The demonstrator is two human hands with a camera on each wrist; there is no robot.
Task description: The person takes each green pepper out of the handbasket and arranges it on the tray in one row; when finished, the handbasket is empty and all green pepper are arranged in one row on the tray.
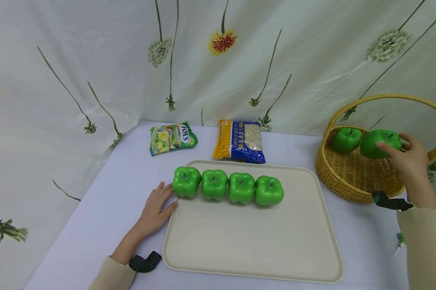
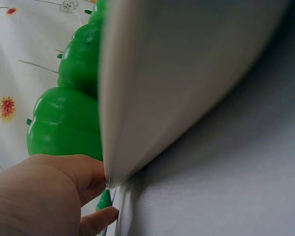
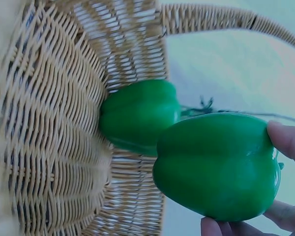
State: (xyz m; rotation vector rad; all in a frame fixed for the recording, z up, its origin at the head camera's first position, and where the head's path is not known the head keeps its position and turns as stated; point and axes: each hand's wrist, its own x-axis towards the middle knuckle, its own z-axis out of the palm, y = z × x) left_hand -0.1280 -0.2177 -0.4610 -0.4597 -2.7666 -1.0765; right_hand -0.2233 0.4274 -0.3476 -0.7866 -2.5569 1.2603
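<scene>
My right hand (image 1: 415,159) holds a glossy green bell pepper (image 1: 381,143) by its stem end over the wicker basket (image 1: 335,173). In the right wrist view, the thumb and fingers grip this pepper (image 3: 219,167). Another green bell pepper (image 1: 347,140) is inside the basket, partly behind the held one in the right wrist view. Several green bell peppers (image 1: 214,184) stand in a row along the far side of the cream tray (image 1: 254,241), stems up. At the tray's left edge, my left hand (image 1: 154,211) rests with fingers extended beside the leftmost pepper (image 1: 187,182).
Behind the tray lie a green FOX'S candy bag (image 1: 172,139) and a blue and yellow orecchiette pasta bag (image 1: 240,141). The basket's tall handle (image 1: 391,96) arches near the right hand. A flowered cloth (image 1: 112,60) hangs behind the white table (image 1: 112,177).
</scene>
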